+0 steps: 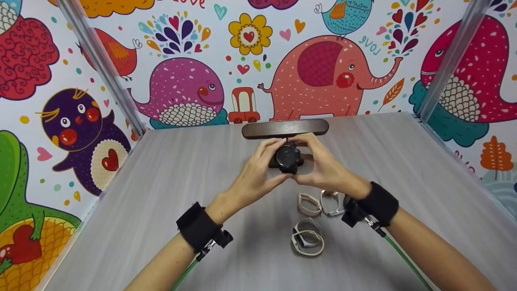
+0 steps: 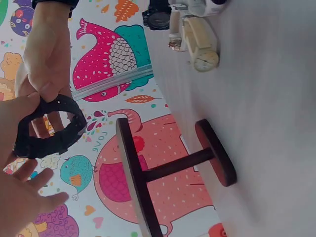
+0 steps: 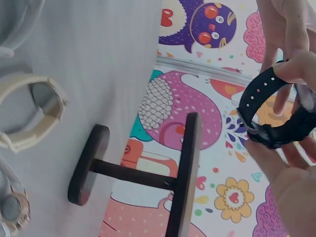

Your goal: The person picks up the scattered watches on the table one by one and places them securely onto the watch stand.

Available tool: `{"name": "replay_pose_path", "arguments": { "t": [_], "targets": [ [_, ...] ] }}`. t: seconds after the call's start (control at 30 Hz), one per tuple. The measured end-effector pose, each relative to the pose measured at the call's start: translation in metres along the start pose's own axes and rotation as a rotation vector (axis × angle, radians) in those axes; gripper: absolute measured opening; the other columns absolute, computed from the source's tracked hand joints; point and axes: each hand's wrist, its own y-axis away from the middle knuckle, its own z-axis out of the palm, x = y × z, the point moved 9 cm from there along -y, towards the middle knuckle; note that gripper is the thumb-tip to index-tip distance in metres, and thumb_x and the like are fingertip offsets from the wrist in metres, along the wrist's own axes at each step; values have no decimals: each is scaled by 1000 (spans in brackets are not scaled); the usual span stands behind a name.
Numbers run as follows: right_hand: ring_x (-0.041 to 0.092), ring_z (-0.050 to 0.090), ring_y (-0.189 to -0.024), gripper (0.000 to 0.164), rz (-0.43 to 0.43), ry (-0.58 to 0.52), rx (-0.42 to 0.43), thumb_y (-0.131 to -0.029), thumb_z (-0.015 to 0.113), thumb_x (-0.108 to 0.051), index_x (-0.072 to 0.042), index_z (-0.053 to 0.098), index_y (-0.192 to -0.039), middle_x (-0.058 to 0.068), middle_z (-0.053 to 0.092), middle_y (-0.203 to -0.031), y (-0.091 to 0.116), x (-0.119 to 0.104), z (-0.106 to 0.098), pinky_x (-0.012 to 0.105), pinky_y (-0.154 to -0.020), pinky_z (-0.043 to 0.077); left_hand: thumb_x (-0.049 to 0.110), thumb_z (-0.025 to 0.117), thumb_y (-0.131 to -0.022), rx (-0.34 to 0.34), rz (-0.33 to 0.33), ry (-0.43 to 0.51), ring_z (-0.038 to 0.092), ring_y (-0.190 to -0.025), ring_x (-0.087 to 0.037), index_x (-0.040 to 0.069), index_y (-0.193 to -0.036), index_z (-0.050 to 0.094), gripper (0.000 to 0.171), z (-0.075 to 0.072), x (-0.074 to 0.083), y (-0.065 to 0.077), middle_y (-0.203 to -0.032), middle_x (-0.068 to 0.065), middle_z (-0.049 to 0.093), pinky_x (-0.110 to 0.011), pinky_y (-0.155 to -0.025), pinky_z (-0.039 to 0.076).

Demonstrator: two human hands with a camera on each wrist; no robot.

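On my head view the black watch (image 1: 287, 157) sits near the middle of the frame, up in the air between the left hand (image 1: 256, 169) and the right hand (image 1: 325, 165). Both hands grasp it from either side, thumbs at its lower edge and fingers at its upper edge, its dark face turned up toward me. In the wrist views I see its strap (image 3: 257, 91) curved into a ring, a thumb of each hand on it.

Just beyond, at upper centre, is the crossbar of a dark wooden stand (image 1: 284, 128); the watch is apart from that bar, and from my head camera the watch and hands hide most of the post and base.

Below the right hand, on the grey table (image 1: 181, 161), lie a pinkish-beige watch (image 1: 301, 207) and a whitish watch (image 1: 338, 212) side by side; lower still, a pale grey band and a cream band (image 1: 317, 254) overlap.

The forearms enter from the lower left and lower right and angle inward, each wearing a black wristband (image 1: 198, 226) with a green cable (image 1: 408, 262) running down the frame.
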Motion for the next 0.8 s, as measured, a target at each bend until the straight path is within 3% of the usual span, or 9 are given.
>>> {"name": "replay_pose_path", "arguments": {
  "t": [0.13, 0.33, 0.6, 0.8],
  "targets": [
    [24, 49, -133, 81, -28, -54, 2, -71, 81, 8, -2, 42, -142, 14, 45, -139, 3, -3, -5, 30, -107, 50, 16, 82, -83, 12, 52, 33, 53, -132, -26, -2, -145, 45, 74, 1, 5, -4, -143, -19, 49, -33, -115, 44],
    [20, 47, -136, 82, -67, -31, -14, -72, 82, 6, -1, 41, -142, 13, 45, -141, 7, -4, -7, 31, -112, 46, 17, 83, -82, 9, 107, 78, 50, -136, -25, -3, -146, 43, 78, 6, 8, -6, -145, -18, 47, -30, -118, 39],
    [11, 45, -135, 82, -152, -111, -15, -67, 72, 19, 7, 38, -140, 23, 42, -141, 12, -8, -8, 24, -113, 44, 17, 85, -80, 34, 172, 145, 49, -137, -26, -1, -145, 45, 78, 7, 13, -7, -145, -19, 46, -32, -117, 41],
    [11, 46, -136, 82, -178, -172, -11, -64, 69, 24, 12, 36, -138, 28, 41, -139, 14, -4, -6, 28, -112, 46, 14, 86, -79, 59, 184, 153, 53, -131, -27, 0, -141, 52, 73, 9, 11, -6, -139, -19, 50, -32, -113, 46]
  ]
}}
